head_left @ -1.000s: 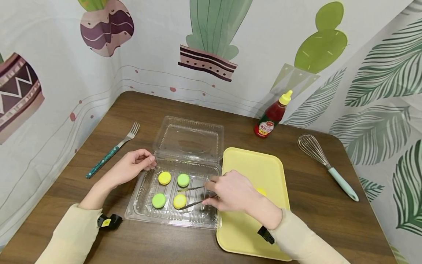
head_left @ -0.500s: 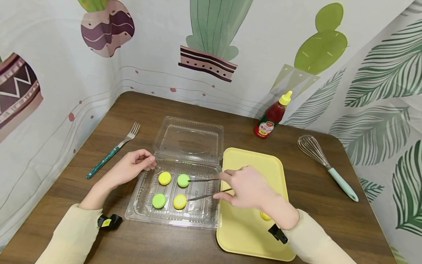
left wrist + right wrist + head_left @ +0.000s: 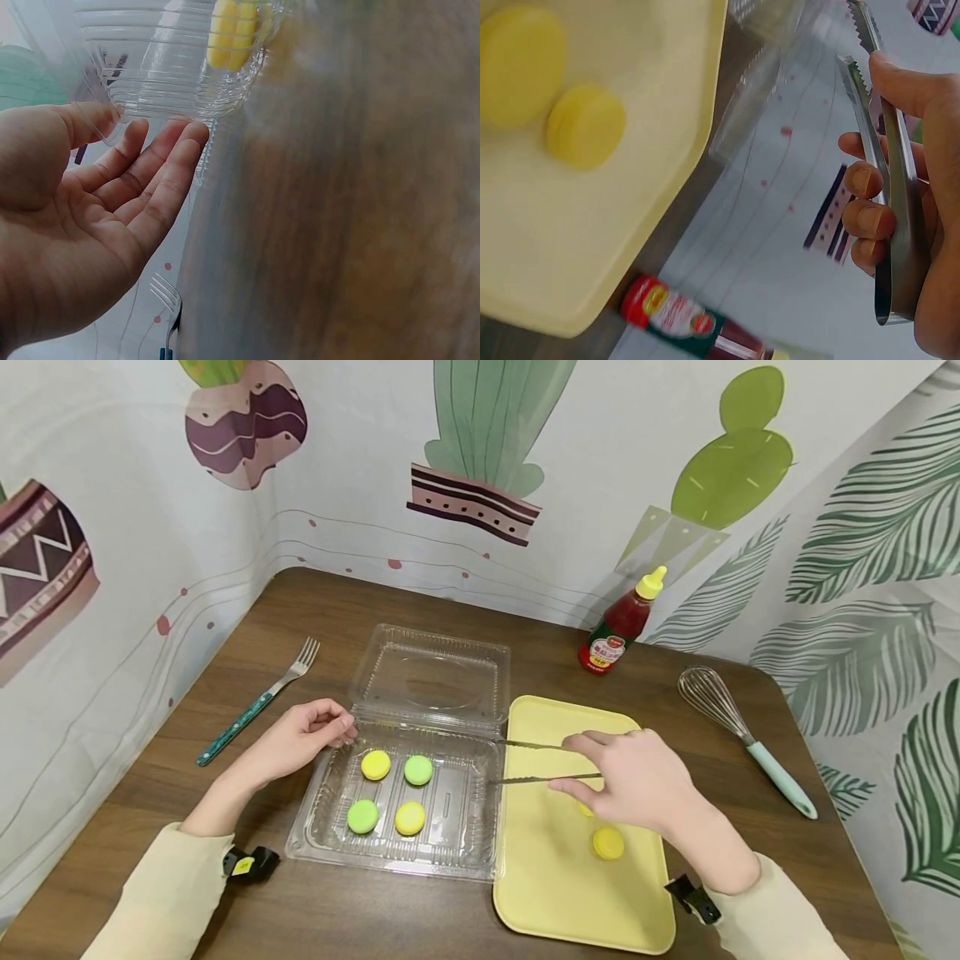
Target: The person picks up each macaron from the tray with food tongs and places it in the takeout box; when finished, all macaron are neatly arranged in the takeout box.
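My left hand pinches the rim of a clear plastic clamshell container near its back left corner, between thumb and fingers. The container's lid is folded back. Inside sit two yellow macarons and two green macarons, in alternating colours. My right hand grips metal tongs above the yellow tray. Nothing is between the spread tong tips, which point left toward the container's right edge. Two yellow macarons lie on the tray, one partly hidden under my right hand in the head view.
A fork with a teal handle lies at the left. Behind the tray a red sauce bottle stands upright with a yellow cap. A whisk lies at the right. A patterned cloth hangs along the table's back.
My right hand has moved right with the tongs, from over the container's macarons to above the tray. The yellow macarons on the tray have come into view. My left hand stays in place.
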Demonstrator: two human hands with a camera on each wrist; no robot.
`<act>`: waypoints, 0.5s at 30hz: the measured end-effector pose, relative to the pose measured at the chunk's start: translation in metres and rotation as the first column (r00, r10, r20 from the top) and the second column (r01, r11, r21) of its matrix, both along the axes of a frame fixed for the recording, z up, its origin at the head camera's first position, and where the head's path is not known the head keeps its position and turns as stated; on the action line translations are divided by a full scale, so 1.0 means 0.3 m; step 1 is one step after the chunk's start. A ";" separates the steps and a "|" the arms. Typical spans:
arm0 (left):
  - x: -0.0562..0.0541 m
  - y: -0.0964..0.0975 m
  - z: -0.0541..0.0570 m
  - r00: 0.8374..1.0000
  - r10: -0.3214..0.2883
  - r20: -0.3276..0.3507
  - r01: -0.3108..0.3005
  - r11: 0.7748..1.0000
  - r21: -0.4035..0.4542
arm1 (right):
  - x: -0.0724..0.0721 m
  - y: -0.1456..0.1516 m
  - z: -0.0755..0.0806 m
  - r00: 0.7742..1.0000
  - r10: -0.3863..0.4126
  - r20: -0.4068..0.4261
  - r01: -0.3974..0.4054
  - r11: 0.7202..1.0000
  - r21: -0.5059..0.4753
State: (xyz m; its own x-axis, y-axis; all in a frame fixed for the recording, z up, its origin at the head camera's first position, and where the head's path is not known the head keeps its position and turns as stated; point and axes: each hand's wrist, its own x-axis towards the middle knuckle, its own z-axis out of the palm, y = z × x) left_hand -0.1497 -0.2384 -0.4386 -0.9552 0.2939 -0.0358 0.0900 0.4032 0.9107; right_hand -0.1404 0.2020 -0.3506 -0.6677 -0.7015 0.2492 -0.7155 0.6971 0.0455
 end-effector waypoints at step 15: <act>-0.007 -0.001 -0.013 1.000 0.008 -0.006 -0.008 1.000 -0.030 | 0.041 0.221 -0.057 0.992 -0.102 -0.071 0.100 0.995 -0.028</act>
State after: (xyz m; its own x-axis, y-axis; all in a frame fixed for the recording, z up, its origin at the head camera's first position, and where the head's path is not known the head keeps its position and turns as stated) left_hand -0.1516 -0.2388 -0.4425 -0.9577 0.2851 -0.0389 0.0919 0.4314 0.8975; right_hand -0.1280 0.2684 -0.3677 -0.7145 -0.6248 0.3150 -0.6369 0.7671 0.0767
